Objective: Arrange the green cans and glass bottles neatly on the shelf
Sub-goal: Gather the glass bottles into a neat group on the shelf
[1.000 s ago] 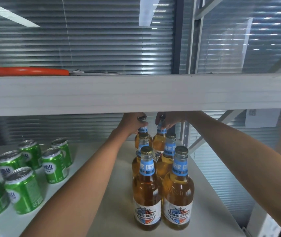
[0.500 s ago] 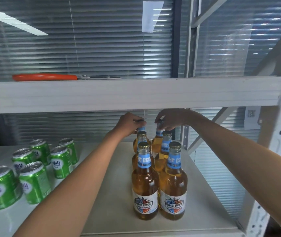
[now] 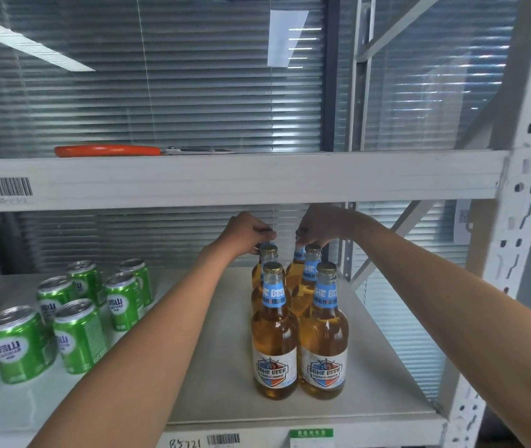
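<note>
Several amber glass bottles [image 3: 275, 334] with blue neck labels stand in two tight rows on the right part of the white shelf [image 3: 232, 367]. My left hand [image 3: 250, 231] grips the cap of the rearmost bottle in the left row. My right hand [image 3: 320, 225] grips the top of the rearmost bottle [image 3: 294, 270] in the right row. Both rear bottles are mostly hidden behind the front ones. Several green cans [image 3: 78, 336] stand upright in a loose cluster at the shelf's left side.
The upper shelf beam [image 3: 225, 179] hangs just above my hands. An orange-handled tool [image 3: 109, 151] lies on it. A perforated white upright post [image 3: 529, 221] bounds the right side. Slatted blinds close the back.
My head has pulled back and the view has dropped, showing more of the shelf front. Both hands stay on the tops of the rear bottles, which have barely moved.
</note>
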